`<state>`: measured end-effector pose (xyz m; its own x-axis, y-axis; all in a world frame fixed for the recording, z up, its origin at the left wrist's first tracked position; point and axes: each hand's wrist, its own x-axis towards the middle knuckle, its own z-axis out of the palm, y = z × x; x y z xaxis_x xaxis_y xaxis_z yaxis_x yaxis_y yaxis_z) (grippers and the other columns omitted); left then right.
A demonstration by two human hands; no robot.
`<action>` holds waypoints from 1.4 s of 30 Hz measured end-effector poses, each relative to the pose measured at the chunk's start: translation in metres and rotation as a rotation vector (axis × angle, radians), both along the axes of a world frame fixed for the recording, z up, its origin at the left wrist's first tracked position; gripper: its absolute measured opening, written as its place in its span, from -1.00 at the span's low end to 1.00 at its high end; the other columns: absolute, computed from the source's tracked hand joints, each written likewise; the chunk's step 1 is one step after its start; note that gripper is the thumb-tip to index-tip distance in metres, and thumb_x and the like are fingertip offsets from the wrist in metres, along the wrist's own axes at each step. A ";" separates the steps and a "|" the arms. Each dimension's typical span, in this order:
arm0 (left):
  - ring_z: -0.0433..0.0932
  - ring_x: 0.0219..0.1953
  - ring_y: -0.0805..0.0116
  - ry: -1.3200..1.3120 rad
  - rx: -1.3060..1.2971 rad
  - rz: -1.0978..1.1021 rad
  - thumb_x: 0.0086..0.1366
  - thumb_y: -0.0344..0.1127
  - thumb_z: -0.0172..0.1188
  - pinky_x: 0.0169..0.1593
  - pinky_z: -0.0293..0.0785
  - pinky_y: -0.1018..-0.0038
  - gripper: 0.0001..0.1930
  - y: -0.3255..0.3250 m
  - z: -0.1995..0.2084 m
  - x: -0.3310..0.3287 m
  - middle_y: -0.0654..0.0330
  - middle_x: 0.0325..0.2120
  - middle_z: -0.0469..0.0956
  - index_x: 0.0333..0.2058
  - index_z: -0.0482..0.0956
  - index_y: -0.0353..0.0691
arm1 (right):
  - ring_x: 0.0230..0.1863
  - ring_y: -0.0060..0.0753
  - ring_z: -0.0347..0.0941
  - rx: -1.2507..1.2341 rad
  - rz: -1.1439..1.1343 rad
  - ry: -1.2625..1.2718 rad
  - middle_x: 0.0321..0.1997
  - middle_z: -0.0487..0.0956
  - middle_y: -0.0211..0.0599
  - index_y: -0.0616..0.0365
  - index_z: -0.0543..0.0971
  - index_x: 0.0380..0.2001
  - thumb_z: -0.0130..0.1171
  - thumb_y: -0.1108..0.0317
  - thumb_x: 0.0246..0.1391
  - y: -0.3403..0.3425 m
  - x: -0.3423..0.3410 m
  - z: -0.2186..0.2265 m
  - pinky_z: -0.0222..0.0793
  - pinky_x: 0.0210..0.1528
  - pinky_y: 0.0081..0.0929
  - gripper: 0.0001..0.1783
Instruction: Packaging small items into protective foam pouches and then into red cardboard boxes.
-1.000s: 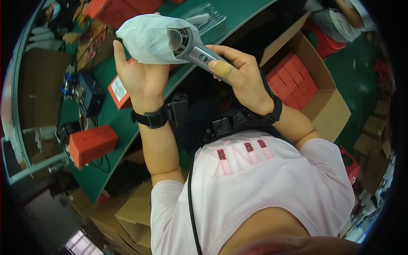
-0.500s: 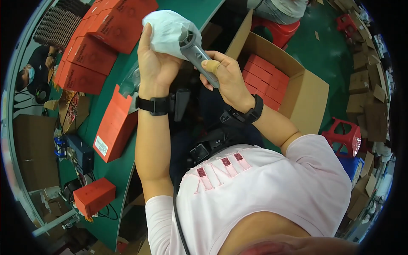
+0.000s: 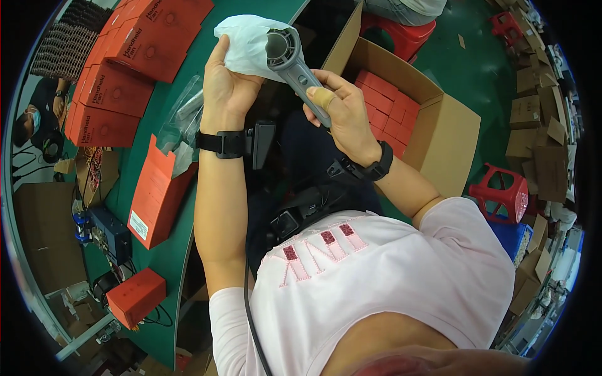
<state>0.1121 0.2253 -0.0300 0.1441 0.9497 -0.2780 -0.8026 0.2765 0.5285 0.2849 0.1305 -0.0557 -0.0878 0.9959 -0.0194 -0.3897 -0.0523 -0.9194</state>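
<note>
My right hand (image 3: 345,109) is closed round the handle of a grey handheld fan (image 3: 300,76), thumb along its front. The fan's round head lies at the mouth of a thin white bag (image 3: 248,45), partly covered by it. Beneath and round that bag, my left hand (image 3: 233,88) is closed on it, thumb up its left side. On the green table (image 3: 119,200), left of my left forearm, a red box (image 3: 157,194) lies with its flap raised and clear plastic (image 3: 185,116) at its open end.
Red boxes (image 3: 119,88) are stacked at the back left. Another red box (image 3: 137,297) sits near a blue device (image 3: 110,233). Right of my hands stands an open carton (image 3: 448,138) holding several red boxes. Red stools (image 3: 501,193) and a seated person (image 3: 407,7) are farther off.
The fan has turned and slid slightly out of the bag's mouth, so more of its round head shows. Both hands keep their hold. The whole view has shifted a little.
</note>
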 end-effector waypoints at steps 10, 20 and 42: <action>0.60 -0.03 0.26 0.308 0.249 -0.160 0.34 -0.18 0.30 0.05 0.53 0.27 -0.58 -0.022 0.005 0.060 0.15 -0.06 0.59 0.06 0.47 -0.26 | -0.42 -0.44 0.57 0.021 -0.081 -0.146 -0.26 0.63 -0.11 0.31 -0.13 0.48 0.16 0.31 0.28 -0.004 0.055 0.014 0.47 -0.36 -0.57 -0.08; 0.52 -0.46 0.41 0.192 0.182 -0.281 0.29 -0.09 0.35 -0.43 0.42 0.54 -0.57 -0.088 0.004 0.101 0.19 -0.35 0.59 -0.07 0.51 -0.32 | -0.62 -0.56 0.45 0.084 -0.114 -0.144 -0.46 0.62 -0.25 0.28 0.53 0.11 -0.08 0.38 0.31 0.002 0.068 0.022 0.34 -0.60 -0.60 -0.61; 0.51 0.00 0.43 0.267 0.177 -0.177 0.52 -0.15 0.05 0.06 0.45 0.41 -0.60 -0.119 0.071 0.155 0.19 0.00 0.52 0.17 0.41 -0.31 | 0.12 -0.23 0.56 0.574 -0.090 -0.886 0.20 0.52 -0.02 0.22 0.34 0.33 0.33 0.41 0.07 -0.030 0.111 0.075 0.48 0.08 -0.40 -0.26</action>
<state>0.2672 0.1060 0.0412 0.2555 0.9532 -0.1617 -0.5780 0.2846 0.7648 0.3961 0.1009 0.0194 -0.1983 0.8781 0.4355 0.4512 0.4762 -0.7548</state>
